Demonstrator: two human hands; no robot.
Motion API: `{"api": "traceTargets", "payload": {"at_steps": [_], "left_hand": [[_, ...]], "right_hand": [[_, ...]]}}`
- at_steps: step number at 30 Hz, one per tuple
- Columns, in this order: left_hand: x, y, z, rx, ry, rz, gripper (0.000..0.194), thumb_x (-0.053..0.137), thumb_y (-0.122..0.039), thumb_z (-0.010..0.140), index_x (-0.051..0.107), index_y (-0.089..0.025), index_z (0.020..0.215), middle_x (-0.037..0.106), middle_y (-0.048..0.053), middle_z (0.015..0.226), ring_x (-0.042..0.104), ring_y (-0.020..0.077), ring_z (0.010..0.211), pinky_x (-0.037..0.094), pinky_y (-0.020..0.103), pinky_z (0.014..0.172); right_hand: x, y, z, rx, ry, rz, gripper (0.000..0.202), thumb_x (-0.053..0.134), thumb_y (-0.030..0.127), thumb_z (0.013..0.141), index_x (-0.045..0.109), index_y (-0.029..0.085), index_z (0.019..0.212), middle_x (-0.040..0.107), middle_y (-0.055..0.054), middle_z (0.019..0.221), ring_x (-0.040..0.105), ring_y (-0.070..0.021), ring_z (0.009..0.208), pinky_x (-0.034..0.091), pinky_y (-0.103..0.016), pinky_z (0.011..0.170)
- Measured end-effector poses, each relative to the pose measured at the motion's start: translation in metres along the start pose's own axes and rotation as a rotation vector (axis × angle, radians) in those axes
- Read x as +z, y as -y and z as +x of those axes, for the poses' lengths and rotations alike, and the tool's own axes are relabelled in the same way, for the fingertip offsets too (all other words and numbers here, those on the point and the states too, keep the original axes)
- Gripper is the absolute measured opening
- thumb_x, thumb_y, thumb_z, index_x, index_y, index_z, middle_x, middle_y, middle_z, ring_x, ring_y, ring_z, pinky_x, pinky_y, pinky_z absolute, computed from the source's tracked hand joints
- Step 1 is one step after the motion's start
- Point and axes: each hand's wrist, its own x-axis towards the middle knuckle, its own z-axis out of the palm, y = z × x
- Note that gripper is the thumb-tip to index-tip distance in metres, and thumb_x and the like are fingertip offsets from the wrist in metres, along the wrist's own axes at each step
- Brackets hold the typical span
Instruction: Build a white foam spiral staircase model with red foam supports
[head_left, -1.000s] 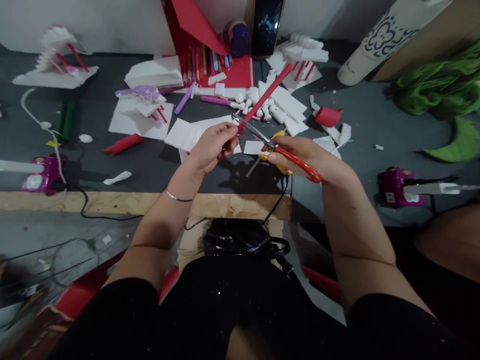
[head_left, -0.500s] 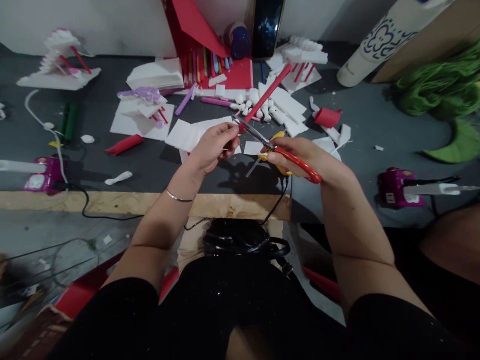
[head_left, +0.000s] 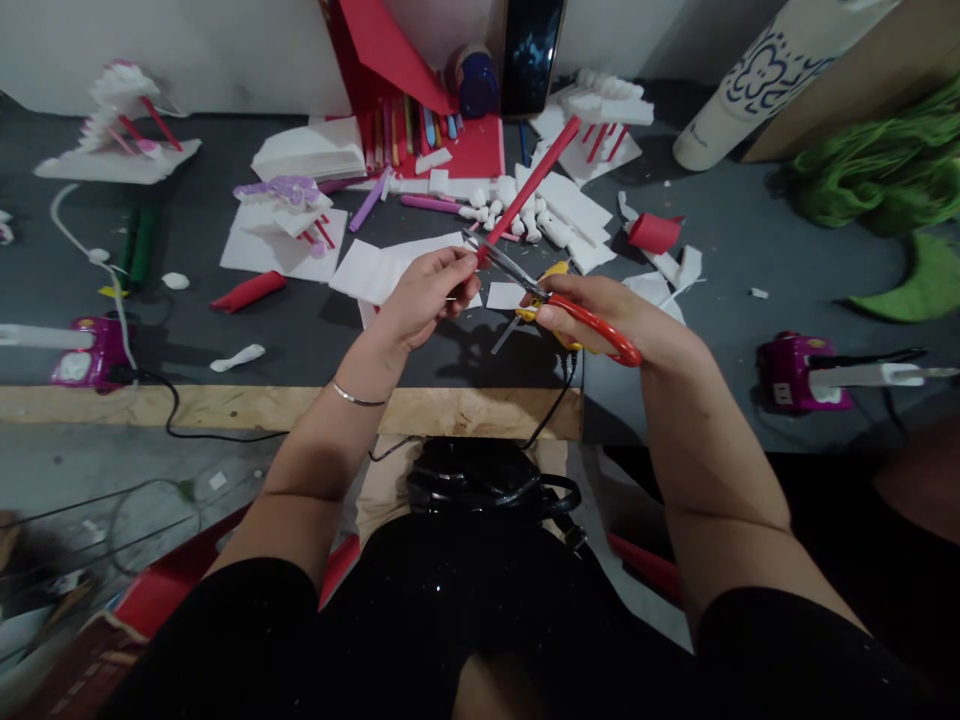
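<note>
Near the front of the dark table, my left hand pinches the lower end of a long, narrow red strip, which slants up and to the right. My right hand is wrapped round red-handled scissors, whose blades meet the strip just beyond my left fingertips. Whether the blades have cut into it I cannot tell. Beneath my right hand lies a yellow tool with a cord, partly hidden. White sheet pieces lie behind my left hand.
Small white models with red posts, such as this one, stand at the back. A red roll and a purple device lie left. Another purple device, a white bottle and green yarn are right. A phone leans behind.
Both hands, the scissors and the red strip stay almost where they were. The person at the right edge has shifted slightly.
</note>
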Motion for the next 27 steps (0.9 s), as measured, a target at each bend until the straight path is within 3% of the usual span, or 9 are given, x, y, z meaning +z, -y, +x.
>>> {"api": "traceTargets", "payload": {"at_steps": [17, 27], "left_hand": [[0.003, 0.002, 0.001, -0.005, 0.004, 0.009, 0.024, 0.068, -0.026, 0.1, 0.06, -0.015, 0.08, 0.054, -0.004, 0.062, 0.04, 0.0023, 0.046, 0.025, 0.016, 0.044], [0.011, 0.006, 0.007, -0.023, 0.02, 0.008, 0.029, 0.058, -0.018, 0.104, 0.058, -0.015, 0.076, 0.055, -0.003, 0.062, 0.04, 0.0016, 0.044, 0.026, 0.016, 0.044]], "right_hand": [[0.005, 0.009, -0.004, 0.044, -0.137, -0.034, 0.077, 0.056, 0.099, 0.07, 0.055, 0.022, 0.07, 0.042, 0.005, 0.059, 0.036, -0.0113, 0.06, 0.031, -0.03, 0.058], [0.005, -0.009, -0.004, 0.05, -0.196, -0.05, 0.074, 0.06, 0.095, 0.073, 0.06, 0.021, 0.07, 0.043, 0.003, 0.059, 0.036, -0.0116, 0.059, 0.032, -0.03, 0.057]]}}
